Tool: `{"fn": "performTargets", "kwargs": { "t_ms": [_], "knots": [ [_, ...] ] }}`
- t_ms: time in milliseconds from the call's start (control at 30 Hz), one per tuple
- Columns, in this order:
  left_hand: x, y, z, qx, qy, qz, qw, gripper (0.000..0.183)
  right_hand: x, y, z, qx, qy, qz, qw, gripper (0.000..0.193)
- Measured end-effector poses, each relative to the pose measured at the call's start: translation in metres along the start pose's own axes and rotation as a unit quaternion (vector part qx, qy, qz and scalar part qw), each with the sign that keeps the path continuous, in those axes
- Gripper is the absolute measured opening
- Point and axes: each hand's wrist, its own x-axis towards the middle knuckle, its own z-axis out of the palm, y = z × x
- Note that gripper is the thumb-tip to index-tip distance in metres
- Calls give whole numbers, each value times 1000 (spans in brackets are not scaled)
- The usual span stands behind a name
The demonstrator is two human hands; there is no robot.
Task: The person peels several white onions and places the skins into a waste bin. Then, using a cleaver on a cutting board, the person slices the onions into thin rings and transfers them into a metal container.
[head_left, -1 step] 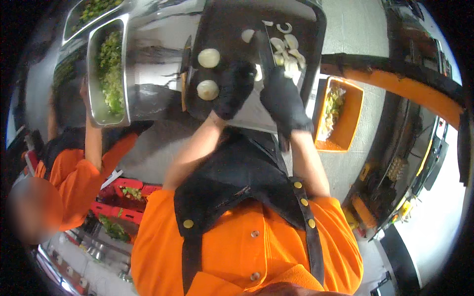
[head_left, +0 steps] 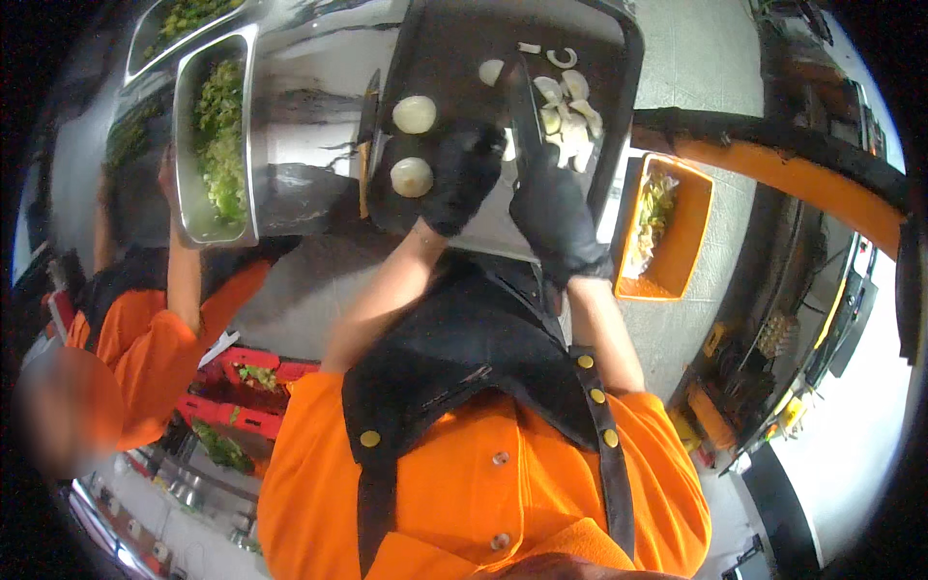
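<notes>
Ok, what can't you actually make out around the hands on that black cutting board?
Head view only:
- Piece under the black-gloved left hand: covered by the glove.
- Knife blade: dark against the black rectangular cutting board, so its edge and where it meets the food are unclear; the black-gloved right hand hides its handle.
- Pale sliced pieces: too small to count.
- Board's far edge: cut off at the top of the picture.
- Orange bin: contents blurred.

Steel bench point(head_left: 319, 116), shiny, reflective top. Black cutting board point(head_left: 454, 39) flat on it, right of centre. Steel pan point(head_left: 253, 145) of chopped greens on bench, left of board, near it. Second steel pan point(head_left: 159, 39) of greens further left, at bench edge. Knife with yellow handle point(head_left: 365, 145) lying between first pan and board, just beside board's left edge.
</notes>
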Motion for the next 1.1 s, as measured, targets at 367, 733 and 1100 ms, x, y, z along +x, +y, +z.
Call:
{"fn": "performTargets", "kwargs": {
  "t_ms": [367,733,1100],
  "knots": [
    [3,-34,16,-245,-38,-69,966,23,18,-6,25,167,37,96,981,25],
    [15,3,-24,-109,42,39,992,17,58,33,17,192,30,60,979,38],
    [44,-18,-45,67,-23,68,995,34,20,16,18,194,63,91,975,21]
  ]
}}
